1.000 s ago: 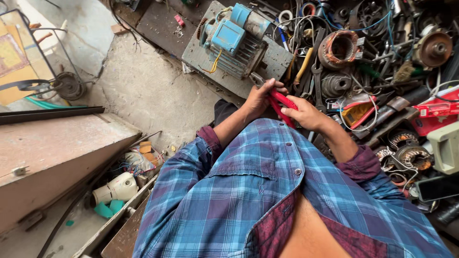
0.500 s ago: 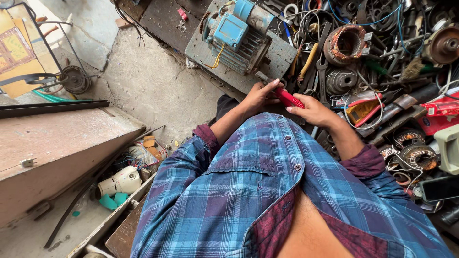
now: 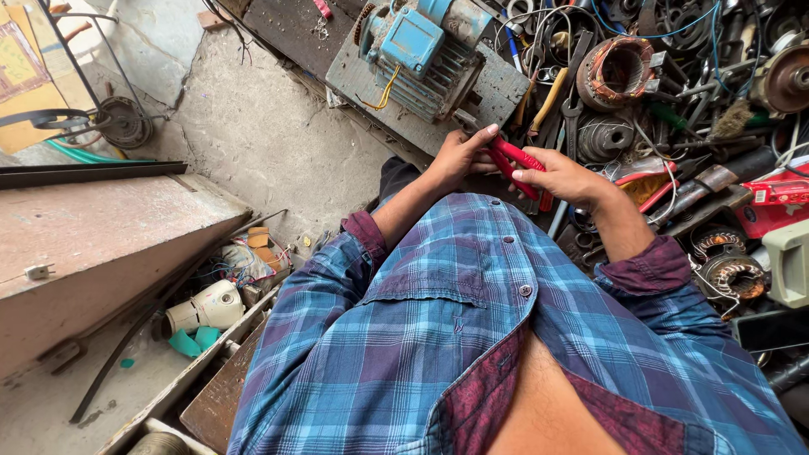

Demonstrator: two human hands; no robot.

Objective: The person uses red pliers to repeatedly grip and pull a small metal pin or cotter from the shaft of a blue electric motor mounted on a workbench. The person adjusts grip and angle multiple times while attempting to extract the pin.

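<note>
Both of my hands meet in front of my chest over a red-handled hand tool [image 3: 516, 165], probably pliers. My left hand [image 3: 459, 156] grips one red handle from the left. My right hand [image 3: 563, 177] closes over the other handle from the right. The tool's jaws are hidden behind my fingers. A blue electric motor [image 3: 421, 46] on a grey base plate lies just beyond my hands. My blue and purple plaid shirt fills the lower half of the view.
To the right lies a heap of metal parts: a copper-wound stator [image 3: 619, 72], wrenches, coils [image 3: 733, 274], cables, a red box [image 3: 779, 198]. A worn wooden bench [image 3: 93, 244] stands at left, with a white plastic part [image 3: 211, 307] below it. Bare concrete floor [image 3: 253, 135] lies between.
The view has shifted slightly, so my hands sit a little higher in the frame. Both hands keep their hold on the red-handled tool and have turned it a little.
</note>
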